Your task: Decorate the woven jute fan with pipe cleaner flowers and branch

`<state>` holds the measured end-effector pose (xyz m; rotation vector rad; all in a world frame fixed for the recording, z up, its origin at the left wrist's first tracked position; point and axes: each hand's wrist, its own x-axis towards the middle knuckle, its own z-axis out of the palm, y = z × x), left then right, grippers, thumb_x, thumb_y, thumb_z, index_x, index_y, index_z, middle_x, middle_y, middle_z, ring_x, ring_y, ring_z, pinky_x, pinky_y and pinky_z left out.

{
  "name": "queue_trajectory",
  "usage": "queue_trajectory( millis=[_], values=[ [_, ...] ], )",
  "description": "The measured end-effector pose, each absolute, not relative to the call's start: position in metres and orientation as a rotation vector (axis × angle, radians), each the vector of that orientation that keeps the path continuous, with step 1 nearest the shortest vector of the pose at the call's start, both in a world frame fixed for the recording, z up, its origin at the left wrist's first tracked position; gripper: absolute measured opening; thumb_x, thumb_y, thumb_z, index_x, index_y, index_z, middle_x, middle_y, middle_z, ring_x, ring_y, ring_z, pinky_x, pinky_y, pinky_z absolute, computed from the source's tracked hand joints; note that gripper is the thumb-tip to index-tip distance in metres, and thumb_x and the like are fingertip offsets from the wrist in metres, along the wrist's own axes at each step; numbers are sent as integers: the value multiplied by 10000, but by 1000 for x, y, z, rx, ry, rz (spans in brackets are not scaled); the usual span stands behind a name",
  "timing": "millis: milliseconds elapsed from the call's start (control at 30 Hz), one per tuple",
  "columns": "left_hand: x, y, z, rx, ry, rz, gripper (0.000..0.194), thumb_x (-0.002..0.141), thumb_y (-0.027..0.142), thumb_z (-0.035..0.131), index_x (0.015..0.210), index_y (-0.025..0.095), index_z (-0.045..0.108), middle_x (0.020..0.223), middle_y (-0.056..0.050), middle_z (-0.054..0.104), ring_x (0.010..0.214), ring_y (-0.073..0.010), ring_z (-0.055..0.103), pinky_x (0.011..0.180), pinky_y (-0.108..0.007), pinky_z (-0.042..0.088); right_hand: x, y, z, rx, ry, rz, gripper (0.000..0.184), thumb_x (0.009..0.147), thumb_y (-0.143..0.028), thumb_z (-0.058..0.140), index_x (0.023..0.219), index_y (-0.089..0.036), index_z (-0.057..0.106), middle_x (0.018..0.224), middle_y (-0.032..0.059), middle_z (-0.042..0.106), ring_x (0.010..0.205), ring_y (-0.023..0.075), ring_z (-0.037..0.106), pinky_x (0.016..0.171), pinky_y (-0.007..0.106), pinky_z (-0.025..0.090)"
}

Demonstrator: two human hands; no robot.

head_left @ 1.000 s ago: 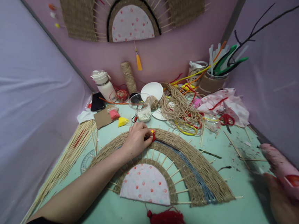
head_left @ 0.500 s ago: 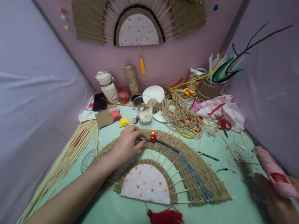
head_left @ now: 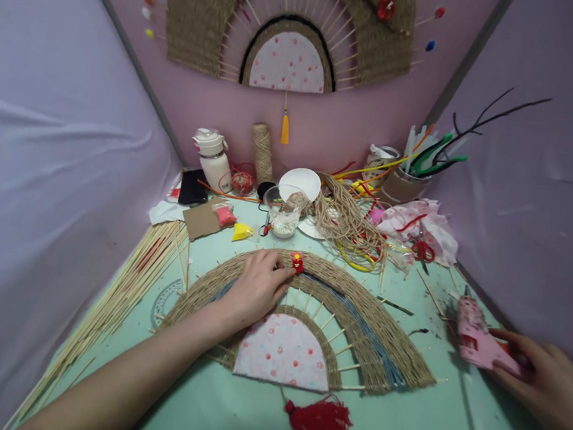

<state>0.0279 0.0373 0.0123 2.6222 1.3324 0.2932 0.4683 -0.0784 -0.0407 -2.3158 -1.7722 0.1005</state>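
A woven jute half-circle fan (head_left: 358,315) with a blue band, skewer ribs and a dotted pink fabric centre (head_left: 281,355) lies flat on the mint table. A red tassel (head_left: 321,422) hangs from its lower edge. My left hand (head_left: 257,286) rests on the weave, fingers curled and pressed down beside a small red flower ornament (head_left: 297,263) at the top of the arch. My right hand (head_left: 547,385) is at the right edge, closed round the handle of a pink glue gun (head_left: 476,335) that lies low over the table, nozzle pointing away.
A bundle of bamboo skewers (head_left: 123,301) lies at left. Behind the fan are loose jute cord (head_left: 346,223), a glass bowl (head_left: 284,215), a white bottle (head_left: 215,162), a twine spool (head_left: 263,153), red scissors (head_left: 421,250), a cup of pipe cleaners (head_left: 405,178). A finished fan (head_left: 293,28) hangs on the wall.
My right hand has lowered the glue gun from up in the air down to the table at right. My left hand stayed by the red flower. The camera tilted up slightly.
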Motion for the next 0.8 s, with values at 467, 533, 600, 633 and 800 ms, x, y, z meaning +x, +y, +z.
queue_trajectory(
  millis=[467,533,600,633,800],
  values=[
    [22,37,11,2774,1258,197,355,870,314,500,1206,204,541,1119,-100,522,1068,-279,406,875,-422,356,380,-55,57,-1911,-2118,126,440,820,-618,458,1049,-276,614,1037,147,651,861,255,640,734,396,495],
    [21,36,9,2778,1260,180,367,870,319,502,1215,201,532,1131,-106,518,1070,-283,406,876,-424,355,340,-33,71,-1734,-2261,198,371,880,-533,418,1033,-264,622,1042,111,651,898,228,631,774,370,493],
    [20,35,8,2785,1264,163,373,866,323,508,1217,200,530,1126,-111,520,1069,-288,407,869,-429,355,303,-7,75,-1580,-2407,251,324,894,-464,435,1002,-237,641,1013,96,652,916,223,620,805,360,479],
    [20,35,8,2790,1271,158,384,861,326,515,1223,198,525,1125,-113,521,1071,-293,407,864,-432,355,287,5,73,-1546,-2473,280,293,895,-424,455,989,-228,651,990,89,653,908,220,616,802,352,472],
    [20,34,3,2804,1302,149,481,844,349,545,1293,194,471,1153,-125,518,1084,-305,408,854,-431,357,230,55,53,-1595,-2584,306,215,847,-288,569,1003,-180,669,954,88,654,916,220,600,786,306,433]
  ],
)
